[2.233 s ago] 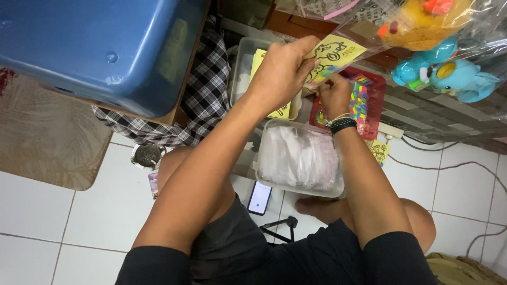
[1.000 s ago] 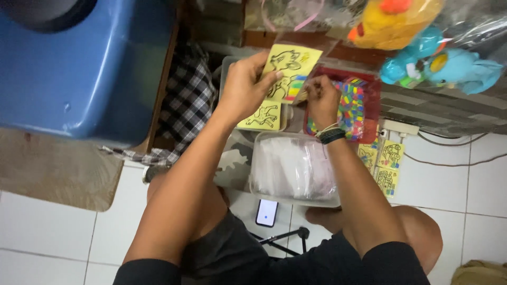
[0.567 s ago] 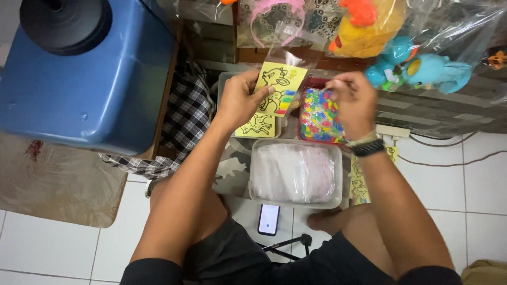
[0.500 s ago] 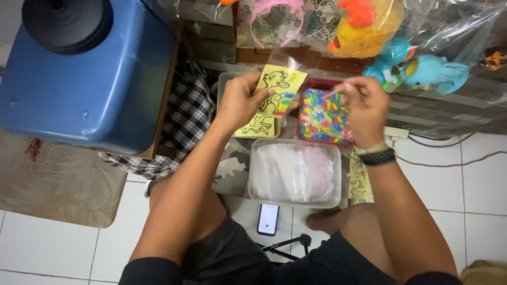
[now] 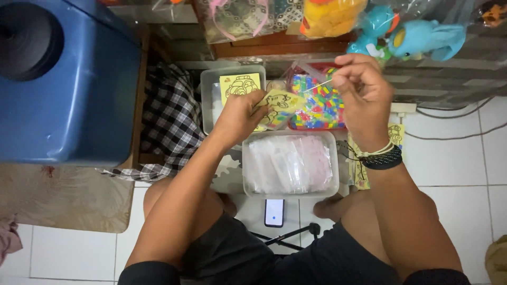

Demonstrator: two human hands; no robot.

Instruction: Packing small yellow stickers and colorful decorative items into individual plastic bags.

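Observation:
My left hand (image 5: 238,115) grips a small yellow card with a black line drawing (image 5: 279,101), held over the near edge of a clear bin (image 5: 207,105). Another yellow card (image 5: 240,84) lies in that bin. My right hand (image 5: 363,91) is raised to the right of the card, its fingers pinched on a thin pale stick (image 5: 318,85) that points toward the card. Under both hands stands a red tray of small multicoloured pieces (image 5: 317,105). The stick's far end is hidden in my fingers.
A clear tub of plastic bags (image 5: 290,164) rests on my lap, with a phone (image 5: 274,212) on the tiled floor below it. A big blue container (image 5: 68,84) and plaid cloth (image 5: 169,121) are at left. Bagged plush toys (image 5: 422,37) hang above. More yellow cards (image 5: 395,134) lie at right.
My left hand has lowered the yellow card toward the bin. My right hand has let go of the card's side, swung right and now pinches a thin stick.

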